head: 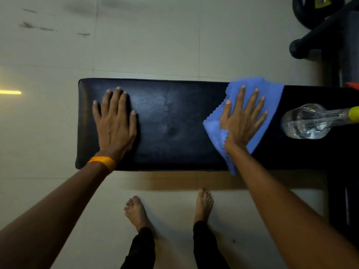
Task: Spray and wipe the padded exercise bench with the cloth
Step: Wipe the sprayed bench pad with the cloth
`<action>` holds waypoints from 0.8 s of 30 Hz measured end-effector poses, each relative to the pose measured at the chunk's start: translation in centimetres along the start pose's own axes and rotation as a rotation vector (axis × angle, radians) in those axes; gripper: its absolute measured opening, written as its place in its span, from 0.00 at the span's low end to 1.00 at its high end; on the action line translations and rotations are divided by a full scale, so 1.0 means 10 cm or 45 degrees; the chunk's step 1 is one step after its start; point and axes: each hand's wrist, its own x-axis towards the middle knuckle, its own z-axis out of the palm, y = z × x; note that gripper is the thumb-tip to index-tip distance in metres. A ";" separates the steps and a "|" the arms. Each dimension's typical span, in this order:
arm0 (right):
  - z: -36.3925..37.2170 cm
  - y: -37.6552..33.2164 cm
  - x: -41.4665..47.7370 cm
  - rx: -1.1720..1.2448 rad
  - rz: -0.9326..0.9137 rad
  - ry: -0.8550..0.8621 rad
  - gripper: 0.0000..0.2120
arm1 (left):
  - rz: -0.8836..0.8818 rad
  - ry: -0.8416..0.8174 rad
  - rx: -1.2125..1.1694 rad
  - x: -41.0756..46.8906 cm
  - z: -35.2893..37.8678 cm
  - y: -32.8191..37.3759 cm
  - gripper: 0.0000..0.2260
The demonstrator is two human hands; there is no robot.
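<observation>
Pressing the blue cloth (272, 90) flat under the spread fingers of the right hand (242, 117) at frame right, the person braced the left hand (114, 121), open and flat, on the black bench (174, 123) at centre, and would probably do best sweeping leftward in overlapping strokes.

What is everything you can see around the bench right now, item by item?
bench: one, black padded, across the middle of the view
cloth: one, blue, spread on the bench right of centre
spray bottle: one, clear with a yellow-green top, lying on the bench at the right edge
weight plate: one, black, on the floor at top right
floor: pale tiles, scuffed at top left
wristband: one, orange, on the left wrist
left hand: flat on the bare pad, fingers straight
right hand: flat on the cloth, fingers spread
feet: two, bare, below the bench
</observation>
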 end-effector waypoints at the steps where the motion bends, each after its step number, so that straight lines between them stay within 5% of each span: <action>1: 0.02 -0.19 -0.10 0.032 0.071 0.040 0.27 | -0.011 -0.002 0.004 -0.02 0.01 -0.03 0.25; 4: 0.00 -0.67 -0.63 0.109 -0.130 0.017 0.27 | -0.004 0.000 0.027 -0.05 0.06 -0.05 0.26; 7: -0.06 -0.79 -0.94 0.082 -0.839 -0.216 0.27 | -0.007 0.039 0.044 -0.04 0.09 -0.08 0.25; 9: -0.06 -0.77 -0.58 0.081 -1.110 -0.264 0.26 | 0.008 0.055 0.046 -0.06 0.11 -0.04 0.25; 15: 0.01 -1.38 -0.49 0.142 -0.475 -0.157 0.25 | 0.007 0.043 0.065 -0.06 0.13 -0.07 0.26; 21: -0.07 -0.48 -1.30 0.043 -1.252 -0.252 0.25 | 0.029 0.019 0.044 -0.06 0.11 -0.09 0.26; 24: -0.03 0.03 -0.78 0.015 -1.080 -0.174 0.25 | 0.018 0.004 0.031 -0.06 0.09 -0.09 0.26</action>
